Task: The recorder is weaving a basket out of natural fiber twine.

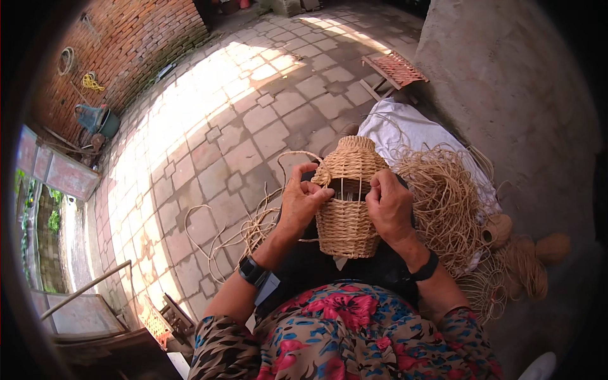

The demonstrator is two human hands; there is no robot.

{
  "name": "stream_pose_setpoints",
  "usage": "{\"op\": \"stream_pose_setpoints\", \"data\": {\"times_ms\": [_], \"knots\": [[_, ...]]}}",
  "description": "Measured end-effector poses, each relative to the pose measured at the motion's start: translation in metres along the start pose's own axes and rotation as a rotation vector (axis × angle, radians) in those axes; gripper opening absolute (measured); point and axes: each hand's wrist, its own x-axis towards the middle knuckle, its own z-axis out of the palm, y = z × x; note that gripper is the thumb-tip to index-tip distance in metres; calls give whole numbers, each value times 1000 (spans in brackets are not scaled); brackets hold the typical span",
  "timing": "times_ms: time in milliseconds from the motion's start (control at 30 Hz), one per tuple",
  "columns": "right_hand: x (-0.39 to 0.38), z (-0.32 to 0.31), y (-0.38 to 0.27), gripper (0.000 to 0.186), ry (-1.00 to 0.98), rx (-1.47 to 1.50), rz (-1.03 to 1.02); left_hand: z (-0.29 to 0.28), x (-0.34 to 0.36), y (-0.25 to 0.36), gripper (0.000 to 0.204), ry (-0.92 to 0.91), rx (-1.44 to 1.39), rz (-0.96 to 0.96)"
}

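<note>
A woven straw-coloured basket (347, 229) rests upright on my lap, with a narrow neck on top and a gap across its middle crossed by thin upright stakes. My left hand (299, 202) grips its left side at the gap, thumb and fingers on a knotted cord end (322, 172). My right hand (389, 206) pinches the right side of the basket at the same height. Loose cord (247, 231) trails down to the left. A big tangle of cord (437, 202) lies on a white sack (387, 117) at my right, beside cord balls (496, 231).
Paving (259, 126) spreads ahead of me. A brick wall (139, 44) with hanging coils and a tub (109, 125) stands at the back left. A plastered wall (506, 76) rises at the right, near a low woven seat (396, 68). Metal panels and a bar (88, 285) are at the left.
</note>
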Motion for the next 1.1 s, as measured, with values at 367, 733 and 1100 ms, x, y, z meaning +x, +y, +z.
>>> {"op": "stream_pose_setpoints", "data": {"times_ms": [367,733,1100], "knots": [[-5,-2,11,23,5,31,56,-84,28,-50,26,299,768,-53],[-1,-11,14,17,-56,146,172,-300,-36,-162,18,485,-575,-492],[-3,-15,9,15,-101,112,171,-77,3,-12,10,-191,-6,59]]}}
